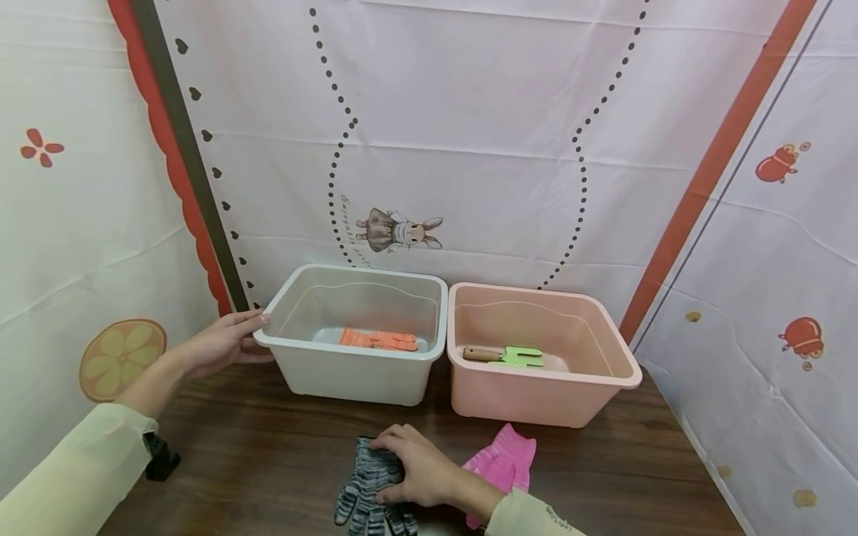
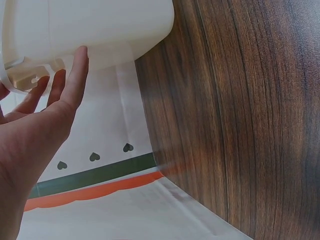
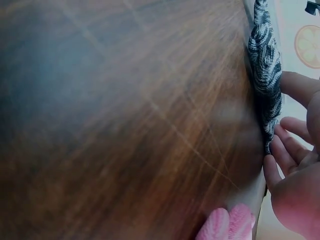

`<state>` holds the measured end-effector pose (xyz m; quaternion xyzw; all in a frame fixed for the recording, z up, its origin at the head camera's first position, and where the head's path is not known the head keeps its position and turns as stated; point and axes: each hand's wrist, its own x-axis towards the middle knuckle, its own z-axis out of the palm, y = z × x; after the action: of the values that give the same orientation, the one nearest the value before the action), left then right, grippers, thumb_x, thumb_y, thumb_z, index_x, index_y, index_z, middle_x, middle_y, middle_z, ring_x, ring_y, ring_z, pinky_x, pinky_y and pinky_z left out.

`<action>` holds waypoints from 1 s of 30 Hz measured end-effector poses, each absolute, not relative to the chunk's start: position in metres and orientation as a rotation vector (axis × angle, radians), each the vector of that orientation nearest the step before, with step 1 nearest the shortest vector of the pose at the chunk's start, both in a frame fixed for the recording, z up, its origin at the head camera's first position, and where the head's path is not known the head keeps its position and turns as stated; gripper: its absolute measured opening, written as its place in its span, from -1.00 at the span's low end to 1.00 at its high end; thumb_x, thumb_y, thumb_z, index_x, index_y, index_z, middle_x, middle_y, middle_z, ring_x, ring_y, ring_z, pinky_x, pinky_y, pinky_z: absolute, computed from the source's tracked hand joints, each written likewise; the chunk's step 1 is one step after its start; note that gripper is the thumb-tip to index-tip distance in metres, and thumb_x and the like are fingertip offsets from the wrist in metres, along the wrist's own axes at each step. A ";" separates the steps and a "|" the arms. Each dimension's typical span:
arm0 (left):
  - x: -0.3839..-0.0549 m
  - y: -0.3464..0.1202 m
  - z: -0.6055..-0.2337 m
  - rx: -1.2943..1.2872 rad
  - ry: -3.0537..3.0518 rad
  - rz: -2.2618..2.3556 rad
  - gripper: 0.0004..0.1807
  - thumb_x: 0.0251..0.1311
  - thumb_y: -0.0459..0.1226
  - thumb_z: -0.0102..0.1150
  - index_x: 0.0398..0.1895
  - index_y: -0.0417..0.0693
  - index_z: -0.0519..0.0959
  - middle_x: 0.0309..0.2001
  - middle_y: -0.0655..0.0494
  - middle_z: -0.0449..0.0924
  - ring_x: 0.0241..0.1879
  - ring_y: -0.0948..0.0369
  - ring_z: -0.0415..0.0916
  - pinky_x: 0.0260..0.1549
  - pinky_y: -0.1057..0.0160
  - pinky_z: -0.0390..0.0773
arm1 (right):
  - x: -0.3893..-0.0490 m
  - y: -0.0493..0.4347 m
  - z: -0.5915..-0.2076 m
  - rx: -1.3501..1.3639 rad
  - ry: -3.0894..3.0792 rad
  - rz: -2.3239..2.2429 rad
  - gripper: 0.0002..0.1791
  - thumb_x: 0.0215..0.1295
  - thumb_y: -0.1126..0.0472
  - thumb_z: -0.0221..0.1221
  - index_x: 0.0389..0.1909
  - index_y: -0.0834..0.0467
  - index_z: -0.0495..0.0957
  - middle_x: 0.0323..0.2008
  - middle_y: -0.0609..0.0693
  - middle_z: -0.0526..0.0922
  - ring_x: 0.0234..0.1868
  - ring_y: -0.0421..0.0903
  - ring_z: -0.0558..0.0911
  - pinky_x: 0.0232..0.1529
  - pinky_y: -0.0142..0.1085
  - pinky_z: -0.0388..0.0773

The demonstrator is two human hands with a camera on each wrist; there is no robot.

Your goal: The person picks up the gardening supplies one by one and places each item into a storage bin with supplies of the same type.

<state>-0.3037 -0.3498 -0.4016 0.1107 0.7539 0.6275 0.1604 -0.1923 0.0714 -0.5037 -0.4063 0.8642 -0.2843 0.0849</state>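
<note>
At the left, my left hand [image 1: 231,339] holds the corner of a pale grey plastic bin [image 1: 355,376], fingers at its rim and outer wall. In the left wrist view, that hand [image 2: 45,117] has its fingers against the white-looking bin [image 2: 100,25]. An orange glove [image 1: 378,340] lies inside. My right hand [image 1: 422,469] rests on a grey-and-black knit glove [image 1: 369,476] on the table, thumb and fingers spread apart across it. The right wrist view shows the hand's fingertips touching this glove [image 3: 267,70]. A pink glove [image 1: 506,458] lies beside it, partly behind my right forearm.
A pink plastic bin [image 1: 523,394] stands right of the grey one, holding a green garden hand fork [image 1: 519,356] with a wooden handle. Both bins stand on a dark wooden table [image 1: 268,447] before printed cloth walls [image 1: 469,89].
</note>
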 end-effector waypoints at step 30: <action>-0.303 -0.352 -0.402 0.310 2.160 1.797 -0.20 0.70 0.03 -0.13 0.68 -0.33 -0.04 0.40 -0.17 0.38 0.13 0.18 0.68 0.17 -0.26 0.63 | -0.199 0.071 -0.508 -1.097 2.569 -0.972 -0.58 0.22 0.05 0.54 0.04 -0.14 0.59 0.02 -0.36 0.59 0.03 -0.37 0.48 0.07 -0.37 0.52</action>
<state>-0.3031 -0.3516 -0.4022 0.1084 0.7546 0.6279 0.1569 -0.1990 0.0706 -0.5078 -0.3693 0.8649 -0.3273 0.0916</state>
